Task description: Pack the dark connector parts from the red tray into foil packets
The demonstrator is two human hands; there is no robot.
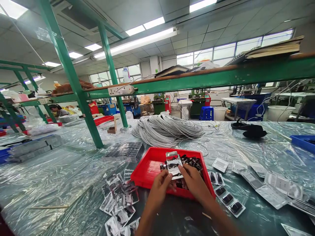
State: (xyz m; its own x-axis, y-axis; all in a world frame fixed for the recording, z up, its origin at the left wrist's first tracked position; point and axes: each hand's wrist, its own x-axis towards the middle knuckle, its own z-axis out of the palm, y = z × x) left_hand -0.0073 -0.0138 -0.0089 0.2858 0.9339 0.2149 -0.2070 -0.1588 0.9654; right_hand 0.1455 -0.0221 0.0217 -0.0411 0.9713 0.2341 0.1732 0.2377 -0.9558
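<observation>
Both of my hands hold one small clear blister pack (174, 164) above a red plastic tray (150, 164). My left hand (160, 185) pinches its lower left edge, and my right hand (193, 178) grips its lower right edge with the thumb on top. Small dark shiny parts (194, 161) fill the tray's right side, partly hidden behind my right hand and the pack. To the left of the tray lies a loose heap of blister packs (120, 200) with dark pieces inside. More filled packs (228, 198) rest just right of the tray.
Flat packs and white cards (268, 185) are spread across the right of the plastic-covered table. A large coil of grey cable (167, 129) sits behind the tray, beside a stack of clear packaging (124, 150). Green posts (83, 108) carry a shelf beam (172, 83) across the table.
</observation>
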